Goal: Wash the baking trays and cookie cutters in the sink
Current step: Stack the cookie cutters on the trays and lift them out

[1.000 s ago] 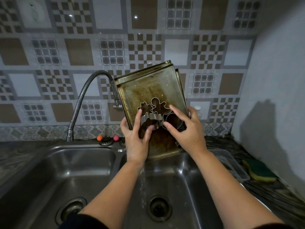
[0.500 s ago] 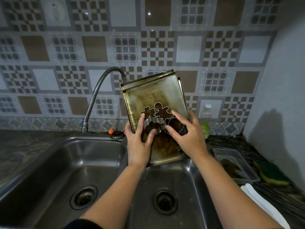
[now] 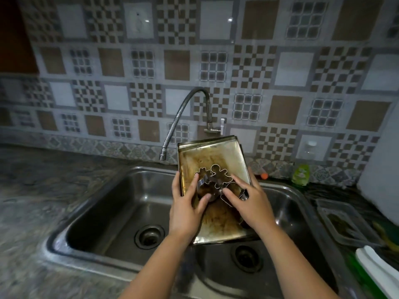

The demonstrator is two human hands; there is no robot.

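Trays: stacked baking trays (image 3: 224, 156), held tilted above the divider of the double sink (image 3: 103, 203), long axis running from the sink's near edge toward the back wall, far end raised.
Key relation: right basin lies directly below the trays' near end; both hands equally close.
Left hand (image 3: 185, 212): fingers curled round the trays' left rim, thumb pressing the cookie cutters (image 3: 216, 180) against the top tray.
Right hand (image 3: 250, 203): fingers spread over the cutters, gripping the right rim.
Count: trays at least two, edges blurred; cutters about three or four; basins two; faucet (image 3: 183, 117) one.
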